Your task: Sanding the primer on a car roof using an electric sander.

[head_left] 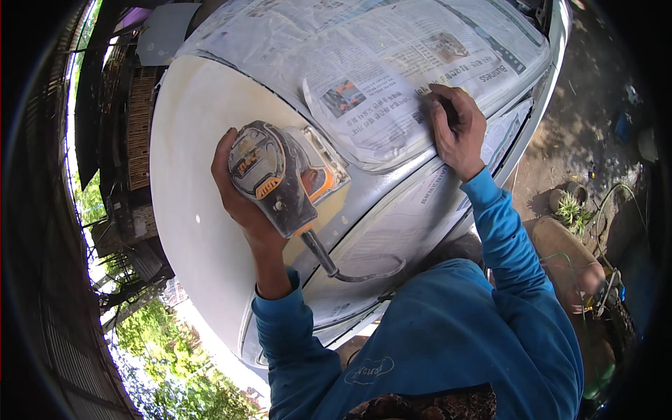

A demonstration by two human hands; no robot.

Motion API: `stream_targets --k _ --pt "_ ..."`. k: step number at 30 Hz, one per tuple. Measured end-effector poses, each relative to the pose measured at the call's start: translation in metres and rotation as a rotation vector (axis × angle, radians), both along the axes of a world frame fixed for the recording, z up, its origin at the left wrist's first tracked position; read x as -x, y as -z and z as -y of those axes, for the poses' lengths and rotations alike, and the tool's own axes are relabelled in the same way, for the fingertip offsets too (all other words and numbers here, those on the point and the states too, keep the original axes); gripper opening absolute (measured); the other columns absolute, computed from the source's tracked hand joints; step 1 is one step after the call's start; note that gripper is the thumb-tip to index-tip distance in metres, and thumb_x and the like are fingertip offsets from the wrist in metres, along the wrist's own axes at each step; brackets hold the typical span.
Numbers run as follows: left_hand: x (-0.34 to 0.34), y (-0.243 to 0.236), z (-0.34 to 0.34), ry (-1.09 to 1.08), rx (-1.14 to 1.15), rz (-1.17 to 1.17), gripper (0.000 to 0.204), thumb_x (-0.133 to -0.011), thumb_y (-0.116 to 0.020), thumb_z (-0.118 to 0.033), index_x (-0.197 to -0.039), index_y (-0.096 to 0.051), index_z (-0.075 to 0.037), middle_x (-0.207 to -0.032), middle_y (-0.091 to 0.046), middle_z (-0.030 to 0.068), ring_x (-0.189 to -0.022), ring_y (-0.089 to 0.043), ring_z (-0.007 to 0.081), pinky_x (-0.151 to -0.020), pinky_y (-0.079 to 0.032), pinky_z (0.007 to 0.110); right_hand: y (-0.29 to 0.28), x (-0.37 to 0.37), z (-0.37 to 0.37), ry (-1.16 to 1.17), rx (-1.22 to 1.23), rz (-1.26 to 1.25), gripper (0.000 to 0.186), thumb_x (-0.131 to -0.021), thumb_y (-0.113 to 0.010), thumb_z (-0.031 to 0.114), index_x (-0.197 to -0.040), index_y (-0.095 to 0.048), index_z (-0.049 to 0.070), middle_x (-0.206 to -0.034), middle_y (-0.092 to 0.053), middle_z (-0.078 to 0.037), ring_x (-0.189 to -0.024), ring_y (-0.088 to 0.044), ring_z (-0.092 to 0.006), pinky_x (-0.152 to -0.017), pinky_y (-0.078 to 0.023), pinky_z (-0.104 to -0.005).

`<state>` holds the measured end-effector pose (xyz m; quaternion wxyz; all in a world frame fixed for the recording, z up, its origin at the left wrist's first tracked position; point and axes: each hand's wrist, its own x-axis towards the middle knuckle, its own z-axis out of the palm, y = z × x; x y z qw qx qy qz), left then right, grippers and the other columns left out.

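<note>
My left hand (253, 217) is wrapped round an orange and black electric sander (262, 164), dusty all over. Its square pad rests on the pale car body panel (192, 133), close to the edge of the newspaper-covered window. A short stretch of dark cord (318, 253) runs from the tool's lower end and curves off to the right. My right hand (460, 133) lies against the newspaper (381, 115) with fingers curled and the thumb near the index tip. Whatever may be between those fingers is hidden.
More newspaper (413, 203) covers the side window below. At the right, on the ground, are a potted plant (572, 210), a thin green hose (600, 227) and a brown basin-like object (556, 245). Wooden slats and a corrugated wall (49, 315) stand at the left.
</note>
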<state>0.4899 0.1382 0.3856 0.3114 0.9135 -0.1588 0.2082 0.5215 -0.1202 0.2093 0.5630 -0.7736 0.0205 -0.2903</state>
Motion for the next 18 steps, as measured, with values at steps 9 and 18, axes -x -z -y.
stream_targets --k 9,18 --pt "0.014 -0.001 -0.006 0.003 0.038 -0.076 0.107 -0.059 -0.098 -0.024 -0.145 -0.04 -0.001 -0.128 -0.056 0.0138 -0.115 -0.06 0.0244 -0.099 -0.052 0.036 -0.003 -0.001 -0.002 0.0 0.003 -0.002 0.019 -0.087 -0.065 0.01 -0.104 -0.07 0.005 -0.089 -0.069 -0.012 -0.082 -0.066 -0.03 -0.076 -0.052 -0.0362" --pt "0.022 -0.008 0.001 0.013 0.023 -0.103 0.107 -0.058 -0.099 -0.024 -0.145 -0.041 -0.001 -0.128 -0.056 0.0138 -0.115 -0.061 0.0243 -0.099 -0.052 0.036 0.0 0.002 -0.001 0.001 0.013 0.008 0.019 -0.087 -0.064 0.01 -0.105 -0.07 0.005 -0.089 -0.069 -0.011 -0.082 -0.066 -0.0291 -0.076 -0.051 -0.036"
